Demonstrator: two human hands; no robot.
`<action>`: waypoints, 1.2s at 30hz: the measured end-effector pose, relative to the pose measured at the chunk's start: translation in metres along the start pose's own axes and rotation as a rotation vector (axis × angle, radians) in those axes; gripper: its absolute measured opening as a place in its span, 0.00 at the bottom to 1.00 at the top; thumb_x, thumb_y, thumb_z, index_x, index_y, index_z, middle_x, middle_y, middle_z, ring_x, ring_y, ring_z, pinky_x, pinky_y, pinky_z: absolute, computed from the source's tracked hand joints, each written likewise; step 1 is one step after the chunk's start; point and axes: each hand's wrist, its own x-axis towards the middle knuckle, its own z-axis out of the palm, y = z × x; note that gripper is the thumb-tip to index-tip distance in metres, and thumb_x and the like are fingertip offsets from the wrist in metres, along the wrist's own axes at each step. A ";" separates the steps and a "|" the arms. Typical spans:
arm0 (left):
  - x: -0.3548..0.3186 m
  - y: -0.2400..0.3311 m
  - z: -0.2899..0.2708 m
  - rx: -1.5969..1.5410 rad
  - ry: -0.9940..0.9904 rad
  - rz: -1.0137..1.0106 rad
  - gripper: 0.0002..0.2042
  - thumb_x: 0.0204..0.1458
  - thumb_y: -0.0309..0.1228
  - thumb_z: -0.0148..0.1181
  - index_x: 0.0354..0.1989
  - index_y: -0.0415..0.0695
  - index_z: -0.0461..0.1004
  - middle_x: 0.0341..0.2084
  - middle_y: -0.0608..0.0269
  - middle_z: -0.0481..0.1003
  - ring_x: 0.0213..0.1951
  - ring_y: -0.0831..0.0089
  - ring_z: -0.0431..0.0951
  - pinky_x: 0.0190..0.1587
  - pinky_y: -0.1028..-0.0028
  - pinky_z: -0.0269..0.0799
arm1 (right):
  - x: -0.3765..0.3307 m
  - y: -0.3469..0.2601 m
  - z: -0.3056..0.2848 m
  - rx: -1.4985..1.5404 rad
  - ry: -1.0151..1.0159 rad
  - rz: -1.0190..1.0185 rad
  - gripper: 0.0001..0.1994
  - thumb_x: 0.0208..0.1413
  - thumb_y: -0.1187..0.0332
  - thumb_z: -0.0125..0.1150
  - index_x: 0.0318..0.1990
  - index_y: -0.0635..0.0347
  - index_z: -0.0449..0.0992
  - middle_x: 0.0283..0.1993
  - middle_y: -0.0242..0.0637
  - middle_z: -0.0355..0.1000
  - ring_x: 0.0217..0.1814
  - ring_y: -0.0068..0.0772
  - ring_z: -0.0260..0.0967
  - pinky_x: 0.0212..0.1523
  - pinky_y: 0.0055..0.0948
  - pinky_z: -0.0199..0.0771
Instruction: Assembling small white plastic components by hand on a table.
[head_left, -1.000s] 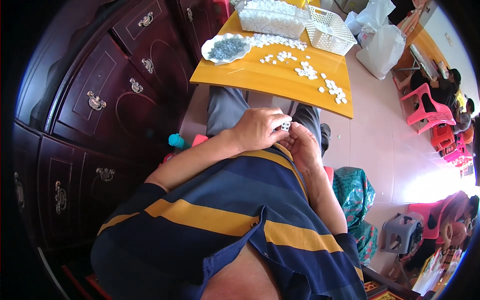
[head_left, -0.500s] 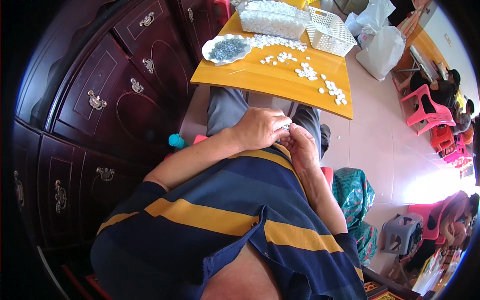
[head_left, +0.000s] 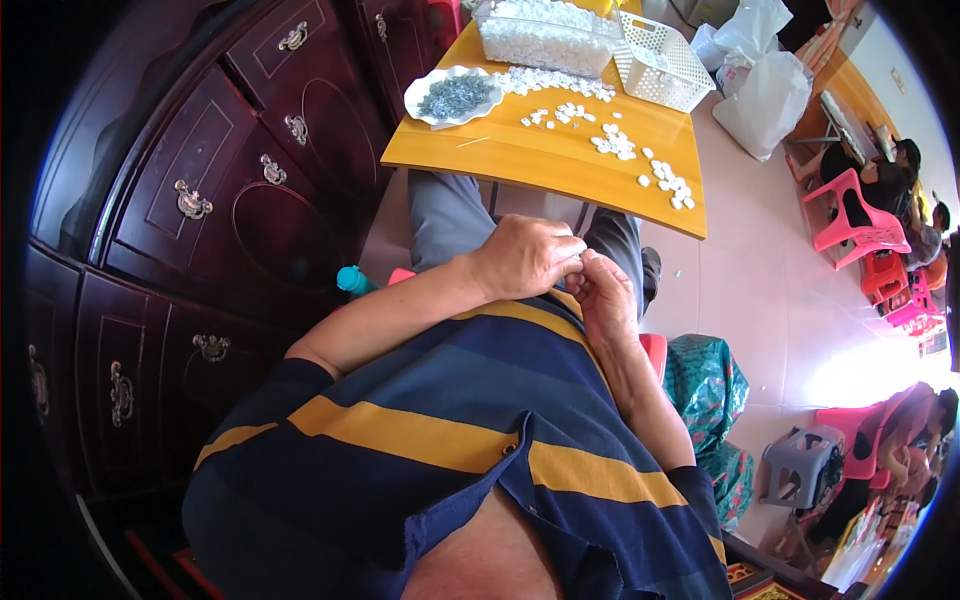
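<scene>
Above my lap, my left hand (head_left: 528,258) and my right hand (head_left: 606,292) meet, with thumbs and fingertips pinched together. Between them a small whitish piece (head_left: 577,257) barely shows; the fingers cover most of it, so its exact kind is unclear. Beyond my hands, on the wooden table (head_left: 540,165), lie loose small white pieces (head_left: 612,143) in several clusters. A white scalloped dish (head_left: 415,98) there holds a heap of small bluish-grey clear parts (head_left: 456,97). One thin yellowish stick (head_left: 473,141) rests near the table's front edge.
At the table's back stand a clear bin (head_left: 545,40) full of white pieces and a white perforated basket (head_left: 665,65). Dark cabinets (head_left: 250,190) line my left. A green patterned bag (head_left: 705,390) is at my right; people sit on pink chairs (head_left: 858,215) farther off.
My fingers have shifted slightly and now cover more of the small piece between them. My left knee has moved a little to the left. The things on the table look unchanged.
</scene>
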 end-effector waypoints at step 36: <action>0.068 0.099 -0.142 -0.877 -0.155 0.545 0.11 0.60 0.36 0.57 0.33 0.42 0.81 0.19 0.60 0.73 0.18 0.69 0.73 0.27 0.69 0.73 | 0.030 0.014 -0.038 -0.255 0.206 0.017 0.14 0.69 0.58 0.56 0.47 0.59 0.80 0.40 0.34 0.81 0.33 0.17 0.70 0.38 0.20 0.74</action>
